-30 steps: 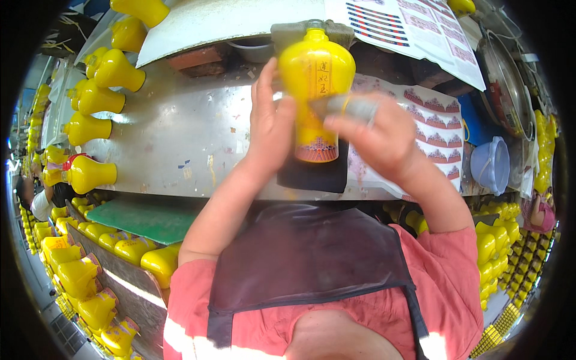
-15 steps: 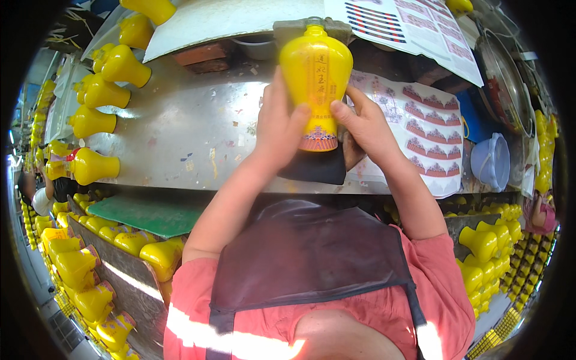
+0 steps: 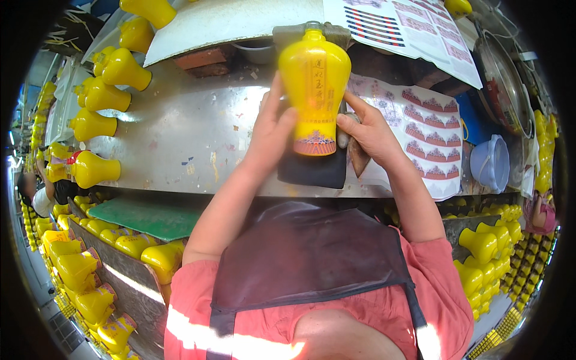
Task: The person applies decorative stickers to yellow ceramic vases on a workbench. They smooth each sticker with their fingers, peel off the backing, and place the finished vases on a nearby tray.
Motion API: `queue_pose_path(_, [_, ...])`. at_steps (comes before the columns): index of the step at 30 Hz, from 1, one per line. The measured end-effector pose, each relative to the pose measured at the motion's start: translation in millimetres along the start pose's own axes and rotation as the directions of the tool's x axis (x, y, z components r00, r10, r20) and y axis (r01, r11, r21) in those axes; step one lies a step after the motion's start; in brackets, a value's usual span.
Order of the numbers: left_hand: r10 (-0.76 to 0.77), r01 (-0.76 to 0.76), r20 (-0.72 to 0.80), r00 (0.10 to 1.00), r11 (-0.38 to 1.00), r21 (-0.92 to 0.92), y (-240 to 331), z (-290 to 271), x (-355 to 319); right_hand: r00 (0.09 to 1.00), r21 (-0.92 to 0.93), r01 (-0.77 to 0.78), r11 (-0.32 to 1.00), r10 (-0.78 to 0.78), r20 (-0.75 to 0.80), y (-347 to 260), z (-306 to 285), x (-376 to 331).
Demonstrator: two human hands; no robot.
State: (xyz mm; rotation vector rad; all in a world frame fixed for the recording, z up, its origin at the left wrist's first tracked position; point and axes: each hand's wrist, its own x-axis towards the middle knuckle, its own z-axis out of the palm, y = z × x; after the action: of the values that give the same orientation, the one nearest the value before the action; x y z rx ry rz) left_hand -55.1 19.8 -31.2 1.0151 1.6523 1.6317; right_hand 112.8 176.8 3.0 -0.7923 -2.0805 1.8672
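A glossy yellow bottle (image 3: 314, 72) lies in front of me with its neck away from me, lettering up its front and a patterned red-and-blue band at its base. My left hand (image 3: 273, 129) is curved around its left side, the thumb at its edge. On the other side, my right hand (image 3: 366, 126) has its fingers bent by the bottle's lower right flank; some fingertips are hidden behind it. Under the neck is a grey cloth-covered rest (image 3: 282, 33), and a black pad (image 3: 312, 171) lies below the base.
On the right, decal sheets (image 3: 433, 129) lie by a pale blue bucket (image 3: 491, 162). Several yellow bottles (image 3: 99, 93) line the metal table's (image 3: 180, 138) left side. Behind are bricks (image 3: 201, 57) and a white board (image 3: 240, 21); a green board (image 3: 147, 215) sits at near left.
The bottle's base has shifted slightly left and toward me. Both thumbs have slid from its front out to its sides, and a little more of the base band shows.
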Motion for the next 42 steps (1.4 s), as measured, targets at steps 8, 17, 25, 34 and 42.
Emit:
queue_pose_path(8, [-0.033,0.037,0.018,0.999,0.973,-0.228,10.5,4.0,-3.6,0.978,0.39,0.107,0.915,-0.026,-0.208,-22.6,-18.8,-3.4])
queue_pose_path(17, [-0.093,0.099,0.034,0.995,0.951,-0.294,23.4,-1.3,-1.2,0.569,-0.48,0.498,0.722,-0.69,-0.448,-32.7,10.8,10.4])
queue_pose_path(25, [-0.077,0.072,-0.004,0.997,0.944,-0.322,22.2,-1.0,-2.6,0.407,-0.701,0.665,0.255,-0.912,0.054,-28.3,28.8,-20.2])
queue_pose_path(34, [-0.047,0.015,-0.105,0.993,0.96,-0.279,31.7,-1.2,7.6,0.63,-0.584,0.715,0.384,-0.717,0.299,-72.0,30.1,-23.3])
queue_pose_path(42, [0.255,-0.194,-0.22,0.942,0.945,0.262,54.0,10.7,68.6,0.808,-0.478,0.438,0.762,-0.566,-0.162,-72.9,3.4,11.9])
